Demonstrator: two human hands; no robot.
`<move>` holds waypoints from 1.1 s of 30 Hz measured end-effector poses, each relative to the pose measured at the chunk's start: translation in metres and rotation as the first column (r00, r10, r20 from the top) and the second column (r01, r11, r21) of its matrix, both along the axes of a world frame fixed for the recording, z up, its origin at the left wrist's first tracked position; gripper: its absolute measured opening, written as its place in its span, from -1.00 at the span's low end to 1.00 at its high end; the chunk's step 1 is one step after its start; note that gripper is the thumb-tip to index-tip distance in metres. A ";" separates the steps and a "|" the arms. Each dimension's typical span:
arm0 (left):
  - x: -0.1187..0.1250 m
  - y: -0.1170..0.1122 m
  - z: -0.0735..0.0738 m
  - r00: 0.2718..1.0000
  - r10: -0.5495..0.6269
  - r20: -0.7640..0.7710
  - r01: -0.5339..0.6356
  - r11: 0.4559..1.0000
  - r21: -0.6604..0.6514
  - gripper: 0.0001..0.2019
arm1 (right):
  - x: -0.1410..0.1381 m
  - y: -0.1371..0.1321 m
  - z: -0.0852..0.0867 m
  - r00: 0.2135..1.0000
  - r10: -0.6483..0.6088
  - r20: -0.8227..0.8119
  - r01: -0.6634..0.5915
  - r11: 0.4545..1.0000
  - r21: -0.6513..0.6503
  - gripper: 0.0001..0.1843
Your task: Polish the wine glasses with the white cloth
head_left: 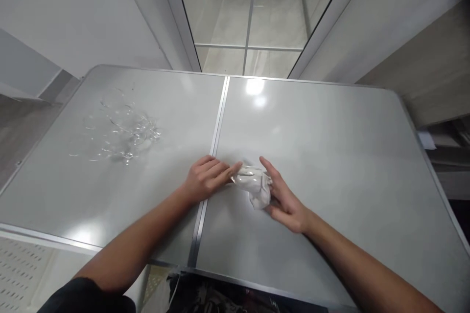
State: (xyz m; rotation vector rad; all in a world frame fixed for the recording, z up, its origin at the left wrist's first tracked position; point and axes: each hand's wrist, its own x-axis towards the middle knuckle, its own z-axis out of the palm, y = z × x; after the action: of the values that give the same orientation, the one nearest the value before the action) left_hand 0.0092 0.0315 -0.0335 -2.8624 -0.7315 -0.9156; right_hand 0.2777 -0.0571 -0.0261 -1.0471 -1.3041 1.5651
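Observation:
A small crumpled white bundle in shiny clear plastic (252, 179) is just above or on the table, right of the metal seam; what is inside it I cannot make out. My left hand (208, 177) comes from the left with its fingers closed on the bundle's left end, the index finger stretched along it. On the other side, my right hand (288, 203) is cupped open around the right end. Its index finger and thumb are spread apart, and its other fingers are partly hidden behind the bundle.
Tangled clear plastic strands (134, 132) lie on the left half of the grey folding table (341, 156). A metal seam (220, 112) divides the tabletop. Beyond the far edge is a glass door (253, 19). A white perforated seat (22, 269) stands at the lower left.

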 end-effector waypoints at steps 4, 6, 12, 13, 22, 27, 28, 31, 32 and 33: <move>0.002 0.000 0.001 0.999 -0.023 -0.024 0.024 0.999 0.025 -0.57 | 0.006 0.007 0.003 0.981 0.095 -0.171 -0.111 0.990 -0.089 0.07; 0.002 0.000 0.002 0.999 -0.038 -0.030 0.040 0.997 0.063 -0.56 | 0.007 0.006 -0.001 0.993 0.097 -0.065 -0.098 0.995 -0.013 0.00; 0.002 0.001 0.005 0.989 -0.135 -0.055 0.139 0.987 0.082 -0.57 | 0.004 0.007 -0.015 0.838 -0.038 0.544 -0.376 0.682 0.627 -0.11; 0.002 0.001 0.006 0.987 -0.153 -0.055 0.156 0.985 0.072 -0.57 | 0.002 0.008 -0.015 0.802 -0.099 0.590 -0.418 0.613 0.671 -0.11; 0.002 0.000 0.007 0.987 -0.138 0.087 0.124 0.980 0.156 -0.67 | -0.022 0.006 0.002 0.978 -0.157 0.136 0.137 0.980 0.145 -0.23; 0.008 -0.001 0.006 0.972 -0.097 0.212 0.080 0.993 0.089 -0.77 | -0.020 0.012 0.010 0.928 -0.353 -0.115 0.343 0.934 -0.097 -0.17; 0.010 -0.001 0.005 0.962 -0.073 0.265 0.060 0.997 0.056 -0.79 | -0.020 0.012 0.010 0.928 -0.350 -0.129 0.340 0.936 -0.097 -0.18; 0.014 -0.005 -0.001 0.904 -0.010 0.428 0.075 0.988 -0.135 -0.78 | -0.018 0.009 0.005 0.961 -0.273 -0.033 0.273 0.962 -0.013 -0.21; 0.015 -0.007 -0.003 0.881 0.016 0.473 0.111 0.964 -0.240 -0.74 | -0.017 0.007 0.002 0.966 -0.254 0.041 0.251 0.966 0.065 -0.21; 0.017 -0.009 -0.004 0.855 0.063 0.516 0.153 0.918 -0.366 -0.72 | -0.015 0.006 -0.001 0.961 -0.247 0.126 0.224 0.959 0.173 -0.22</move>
State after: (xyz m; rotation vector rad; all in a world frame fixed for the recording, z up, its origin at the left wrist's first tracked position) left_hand 0.0259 0.0223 -0.0373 -2.9819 -0.9904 -1.7849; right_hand 0.2624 -0.0510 -0.0267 -1.1872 -1.3233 1.2066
